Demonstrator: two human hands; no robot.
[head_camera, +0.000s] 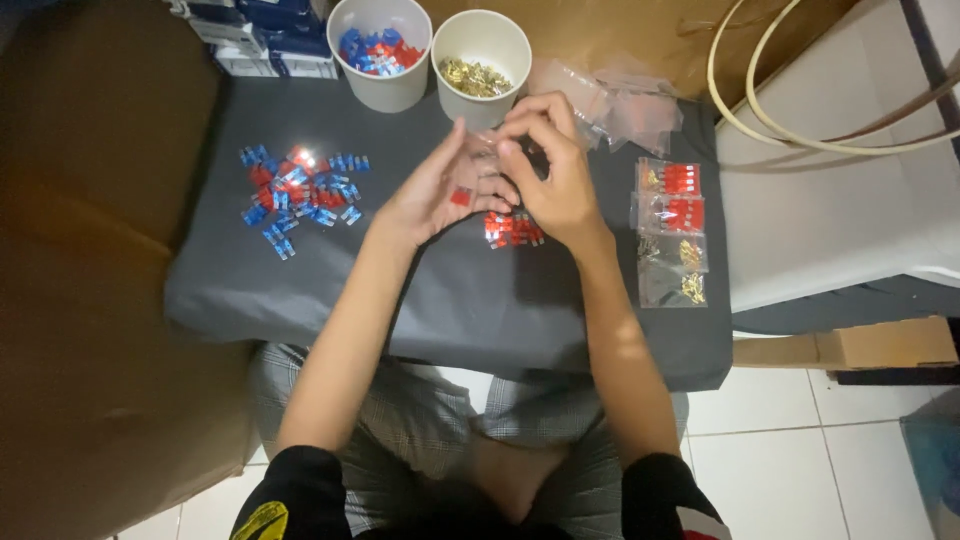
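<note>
Both hands pinch small clear plastic bag: left hand w/ red piece, right hand; better keep bag mouth wide over dark grey surface

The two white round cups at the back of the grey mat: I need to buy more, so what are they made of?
Both white round cups look like matte paper or thin card: opaque walls, rolled rims, no shine. It could be coated; the picture cannot settle that.

A low worktop covered with dark grey cloth is set on a floor of white square tiles. Brown cardboard is seen at the left, dimly lit.
</note>
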